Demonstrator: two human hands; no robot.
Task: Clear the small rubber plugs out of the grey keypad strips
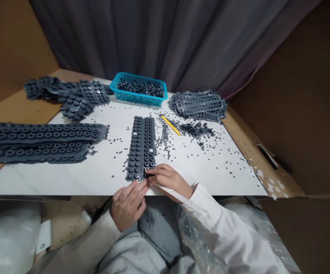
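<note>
Left hand (pixel 128 203) sat at six-o'clock end of studded rubbery strip (pixel 142 140), probably steadying it; right hand (pixel 170 180), five o'clock. Fingers bunched on both; couldn't tell what they clamped.

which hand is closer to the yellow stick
The right hand. It is at the near end of the studded strip, on the near side of the yellow stick; the left hand is farther away, by the table's front edge.

Dim right edge, perhaps slightly soft.
</note>
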